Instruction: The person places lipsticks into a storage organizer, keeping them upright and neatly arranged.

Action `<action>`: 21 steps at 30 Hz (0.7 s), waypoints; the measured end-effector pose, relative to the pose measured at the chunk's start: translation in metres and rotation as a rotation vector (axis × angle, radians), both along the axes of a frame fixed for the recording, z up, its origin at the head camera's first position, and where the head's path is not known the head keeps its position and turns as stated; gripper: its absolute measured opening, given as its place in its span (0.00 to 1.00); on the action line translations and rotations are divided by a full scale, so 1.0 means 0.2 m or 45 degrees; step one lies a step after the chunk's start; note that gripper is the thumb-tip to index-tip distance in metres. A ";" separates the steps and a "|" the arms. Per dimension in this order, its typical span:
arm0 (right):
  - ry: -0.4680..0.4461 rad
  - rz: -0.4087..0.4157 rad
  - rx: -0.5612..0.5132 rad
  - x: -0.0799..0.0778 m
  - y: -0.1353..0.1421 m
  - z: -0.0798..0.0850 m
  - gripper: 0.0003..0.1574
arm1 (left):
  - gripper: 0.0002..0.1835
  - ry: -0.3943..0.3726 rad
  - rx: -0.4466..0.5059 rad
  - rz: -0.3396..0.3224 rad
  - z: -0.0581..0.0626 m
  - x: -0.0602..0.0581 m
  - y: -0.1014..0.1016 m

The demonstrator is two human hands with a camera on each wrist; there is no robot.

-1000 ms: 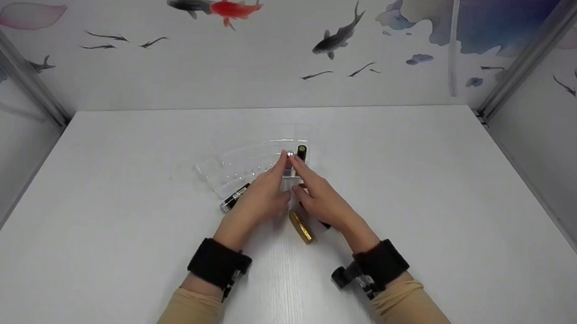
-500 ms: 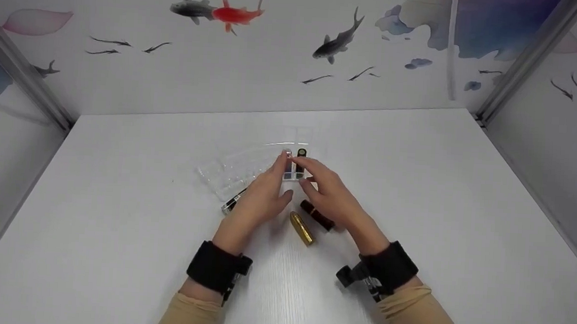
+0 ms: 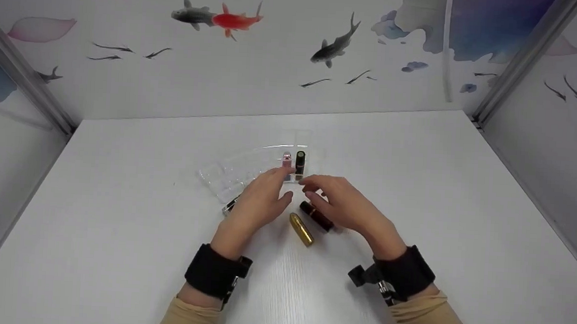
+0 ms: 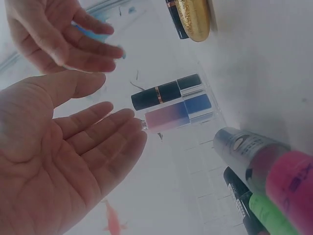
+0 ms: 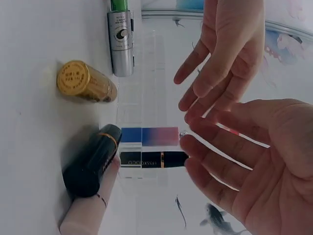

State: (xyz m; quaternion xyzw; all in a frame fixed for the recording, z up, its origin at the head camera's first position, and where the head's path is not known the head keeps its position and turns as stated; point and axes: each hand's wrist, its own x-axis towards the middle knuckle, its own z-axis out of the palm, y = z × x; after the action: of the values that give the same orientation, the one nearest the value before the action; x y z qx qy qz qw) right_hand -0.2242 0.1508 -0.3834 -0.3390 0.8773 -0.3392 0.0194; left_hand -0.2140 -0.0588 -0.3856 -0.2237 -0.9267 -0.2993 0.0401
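Note:
A lip-gloss-like tube [image 5: 154,135], pink fading to blue with a small silvery tip, stands upright in a clear compartmented organizer [image 3: 239,162]. Beside it stands a black lipstick tube [image 3: 300,161] with a gold band. My left hand [image 3: 260,197] is nearest the pink-blue tube, its fingers extended and partly covering it in the head view; whether they touch cannot be told. Loosely bent, the fingers of my right hand [image 3: 345,202] are near the black tube and hold nothing. A gold tube [image 3: 301,229] and a dark banded tube [image 3: 316,216] lie on the table in front.
By the left hand lie a silver tube [image 4: 249,152], a pink container [image 4: 296,186], a green one [image 4: 269,213] and a black one [image 4: 239,196]. A pale pink tube [image 5: 85,215] lies beside the dark one. Printed panels [image 3: 253,81] bound the white table [image 3: 117,222].
Both hands have drawn back from the tops of the two upright tubes, uncovering them. The right hand has moved away from the left, toward the right, exposing the dark tube lying on the table.

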 end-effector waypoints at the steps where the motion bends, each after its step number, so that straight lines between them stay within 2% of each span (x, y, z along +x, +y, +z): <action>1: -0.019 -0.005 0.039 0.00 0.01 0.00 0.17 | 0.23 -0.004 -0.013 -0.002 0.00 0.00 0.00; 5: -0.068 -0.009 0.155 0.00 0.04 0.01 0.15 | 0.16 -0.024 -0.046 -0.034 0.02 0.01 0.00; 9: -0.090 0.009 0.209 0.01 0.05 0.02 0.13 | 0.12 -0.041 -0.048 -0.088 0.03 0.01 0.00; 16: -0.102 0.058 0.325 0.02 0.02 -0.01 0.05 | 0.13 -0.158 -0.065 -0.188 0.01 0.01 0.00; 21: -0.113 0.080 0.402 0.03 -0.01 -0.04 0.03 | 0.13 -0.208 -0.126 -0.216 -0.02 0.02 0.02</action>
State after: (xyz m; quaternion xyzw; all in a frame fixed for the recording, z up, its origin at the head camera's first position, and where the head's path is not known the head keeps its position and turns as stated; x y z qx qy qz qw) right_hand -0.2181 0.1483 -0.3918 -0.3436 0.9069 -0.2111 0.1218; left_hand -0.2109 -0.0555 -0.3890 -0.2780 -0.9183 -0.2726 -0.0720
